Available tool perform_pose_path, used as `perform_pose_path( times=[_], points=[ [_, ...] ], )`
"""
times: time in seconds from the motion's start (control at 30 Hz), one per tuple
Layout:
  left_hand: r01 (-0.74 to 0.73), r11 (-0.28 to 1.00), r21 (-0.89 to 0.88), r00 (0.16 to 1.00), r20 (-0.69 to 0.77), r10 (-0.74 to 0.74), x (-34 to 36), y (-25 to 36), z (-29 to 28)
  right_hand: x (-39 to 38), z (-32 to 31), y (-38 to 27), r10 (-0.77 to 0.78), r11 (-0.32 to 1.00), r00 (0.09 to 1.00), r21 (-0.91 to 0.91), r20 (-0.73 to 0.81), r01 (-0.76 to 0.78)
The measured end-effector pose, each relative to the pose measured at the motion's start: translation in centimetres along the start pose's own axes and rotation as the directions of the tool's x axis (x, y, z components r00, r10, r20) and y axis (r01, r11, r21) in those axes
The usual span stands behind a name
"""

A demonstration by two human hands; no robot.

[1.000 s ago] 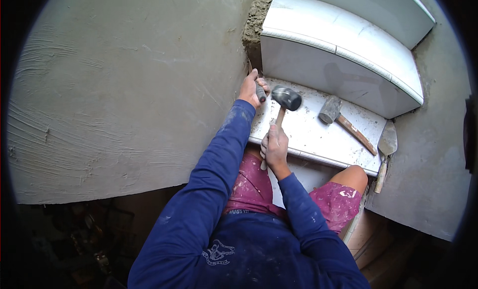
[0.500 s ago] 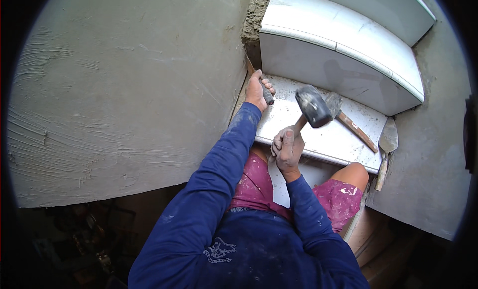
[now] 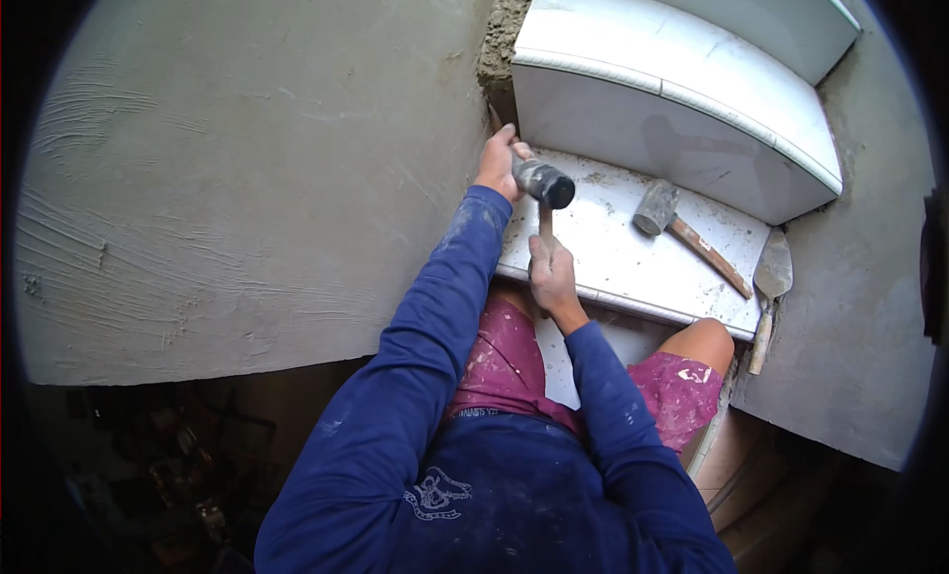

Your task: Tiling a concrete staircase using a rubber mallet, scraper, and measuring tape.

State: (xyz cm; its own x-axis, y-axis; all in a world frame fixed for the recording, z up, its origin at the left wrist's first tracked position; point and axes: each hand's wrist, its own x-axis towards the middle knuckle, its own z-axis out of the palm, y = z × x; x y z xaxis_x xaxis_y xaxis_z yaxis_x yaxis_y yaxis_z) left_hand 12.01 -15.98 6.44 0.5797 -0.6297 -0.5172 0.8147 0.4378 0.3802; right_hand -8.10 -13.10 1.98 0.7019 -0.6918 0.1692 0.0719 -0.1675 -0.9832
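Observation:
My left hand (image 3: 499,166) is wrapped round a chisel (image 3: 494,118), whose rusty blade points into the gap between the wall and the stair riser. My right hand (image 3: 554,276) grips the wooden handle of a rubber mallet (image 3: 546,183). The mallet's black head is right at the butt of the chisel, close against my left hand, and hides that end; whether they touch I cannot tell. Rough broken mortar (image 3: 501,42) shows along the wall's edge above the blade.
On the white tiled step (image 3: 603,248), strewn with crumbs, lies a hammer (image 3: 704,246) with a grey block head and wooden handle. A trowel (image 3: 774,267) leans by the right wall (image 3: 870,347). A grey plastered wall (image 3: 247,178) fills the left; another step (image 3: 682,55) rises ahead.
The mallet has swung left and down from above the step to the chisel's butt, uncovering the lying hammer's head. My left hand stays on the chisel, shifted slightly left.

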Motion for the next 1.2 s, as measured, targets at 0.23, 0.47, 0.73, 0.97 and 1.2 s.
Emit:
perform_pose_path(
  times=[0.23, 0.47, 0.73, 0.97, 1.2],
  points=[
    [-0.007, 0.991, 0.136, 0.997, 0.074, -0.003, -2.9, 1.2, 1.5, -1.5, -0.9, -4.6, 0.005, 0.965, 1.0, 0.264, 0.0, -0.005],
    [-0.012, 0.999, 0.032, 0.986, 0.166, 0.007, -3.3, 3.0, 3.3, 1.2, -1.0, -5.0, 0.069, 0.997, 0.997, 0.038, 0.042, -0.07],
    [0.018, 0.998, 0.053, 0.98, 0.199, -0.028, -2.8, 4.1, 1.3, 1.5, -1.8, -6.0, 0.154, 0.978, 0.965, -0.168, 0.213, -0.119],
    [0.159, 0.987, 0.038, 0.948, 0.273, -0.164, -4.2, 5.9, 4.9, 1.9, -0.4, -7.5, -0.051, 0.991, 0.978, -0.112, 0.2, 0.074],
    [0.17, 0.985, 0.014, 0.959, 0.229, -0.169, -4.1, 6.9, 5.1, 2.9, -0.3, -8.5, -0.358, 0.926, 0.931, -0.105, 0.07, 0.364]
  ],
)
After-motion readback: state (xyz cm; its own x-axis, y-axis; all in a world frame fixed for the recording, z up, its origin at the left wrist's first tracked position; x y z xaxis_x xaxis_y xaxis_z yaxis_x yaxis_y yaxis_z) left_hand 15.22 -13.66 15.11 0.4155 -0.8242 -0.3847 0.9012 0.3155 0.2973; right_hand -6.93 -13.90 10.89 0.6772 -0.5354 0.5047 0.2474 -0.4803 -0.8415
